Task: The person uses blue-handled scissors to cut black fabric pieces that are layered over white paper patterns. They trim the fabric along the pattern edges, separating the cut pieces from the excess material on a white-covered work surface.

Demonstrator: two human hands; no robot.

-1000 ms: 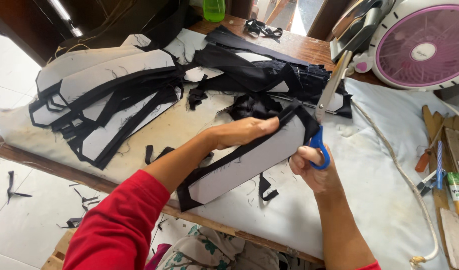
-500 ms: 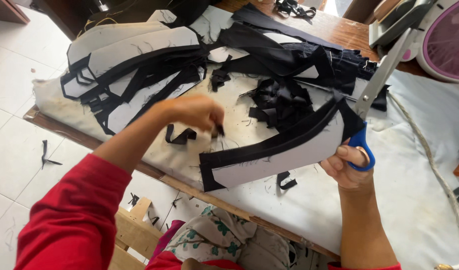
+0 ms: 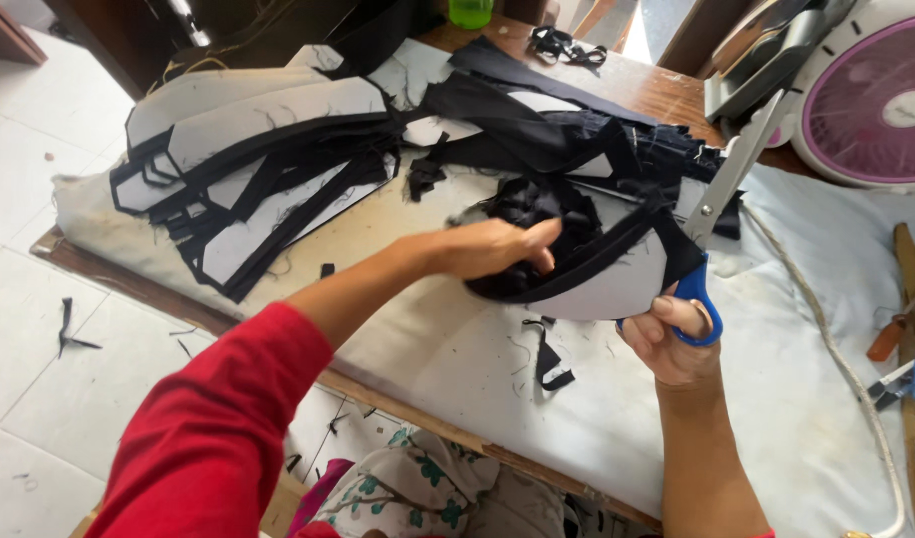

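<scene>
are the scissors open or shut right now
Open: the scissors in the right hand show two blades spread apart above the blue handle.

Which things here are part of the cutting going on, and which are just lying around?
In use: left hand, right hand, blue-handled scissors, black-edged white fabric piece.
Lying about: stack of cut pieces, fan, green bottle, cord.

I'm seeing the padded table (image 3: 676, 438) carrying a stack of black-edged white pieces (image 3: 248, 149) left of the fan (image 3: 876, 100), black scraps (image 3: 552, 364) lying nearer me.
</scene>
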